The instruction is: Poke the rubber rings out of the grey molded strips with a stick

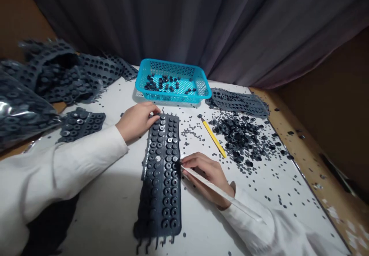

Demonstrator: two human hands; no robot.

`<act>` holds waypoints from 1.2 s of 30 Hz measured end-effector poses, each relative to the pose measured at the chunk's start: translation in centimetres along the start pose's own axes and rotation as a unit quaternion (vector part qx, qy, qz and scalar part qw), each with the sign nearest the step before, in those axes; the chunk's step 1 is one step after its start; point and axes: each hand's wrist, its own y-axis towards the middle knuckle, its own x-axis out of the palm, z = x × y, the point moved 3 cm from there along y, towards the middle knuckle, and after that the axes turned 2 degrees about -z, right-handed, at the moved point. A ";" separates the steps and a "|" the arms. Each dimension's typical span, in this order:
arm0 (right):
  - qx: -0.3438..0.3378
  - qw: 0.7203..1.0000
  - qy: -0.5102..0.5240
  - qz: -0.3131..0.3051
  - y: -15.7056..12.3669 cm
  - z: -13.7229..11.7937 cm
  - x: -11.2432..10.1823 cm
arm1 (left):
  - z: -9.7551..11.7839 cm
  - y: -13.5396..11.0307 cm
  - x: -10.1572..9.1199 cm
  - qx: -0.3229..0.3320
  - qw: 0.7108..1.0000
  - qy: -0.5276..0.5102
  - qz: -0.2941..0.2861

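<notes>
A long dark rubber sheet [163, 179] with rows of round, ring-like moulded parts lies lengthwise in front of me. One white round gap shows in its left half. At the sheet's far left corner, my left hand [138, 120] has its thumb and forefinger closed on the edge. Beside the sheet's right edge, my right hand [209, 177] is closed around a long, slim, pale tool [225, 193]. That tool slants back over the wrist; its working tip is hidden at the fingers and its exact kind is unclear.
A blue plastic basket [173, 98] holds small black pieces. To the right are a yellow-handled tool [213, 137], a heap of black scraps [242, 137] and a stack of punched sheets [239, 101]. At left lie a smaller sheet piece [82, 122] and a filled clear bag [23, 110].
</notes>
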 end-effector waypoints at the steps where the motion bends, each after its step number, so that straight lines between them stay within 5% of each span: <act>1: -0.011 1.000 -0.010 -0.008 0.4 0.1 0.2 | 0.5 -0.7 -0.4 0.005 1.000 0.020 -0.002; 5: -0.066 0.997 -0.036 -0.025 1.2 0.5 1.2 | 4.4 -6.4 -0.6 0.053 0.992 0.045 -0.105; 8: -0.101 0.994 -0.042 -0.031 1.2 0.7 1.6 | 8.0 -11.5 1.0 0.266 0.942 -0.053 -0.199; 11: -0.110 0.991 -0.059 -0.050 0.8 0.9 1.7 | 8.6 -13.7 3.0 0.327 0.914 -0.088 -0.225; 18: -0.118 0.989 -0.071 -0.058 0.2 1.2 1.6 | 6.3 -12.9 3.7 0.351 0.896 -0.156 -0.224; 29: -0.107 0.991 -0.054 -0.065 0.7 1.3 1.5 | 6.5 -12.0 3.3 0.346 0.883 -0.141 -0.284; 36: -0.175 0.962 -0.195 -0.076 1.3 0.3 1.5 | 6.6 -12.5 3.5 0.322 0.889 -0.159 -0.283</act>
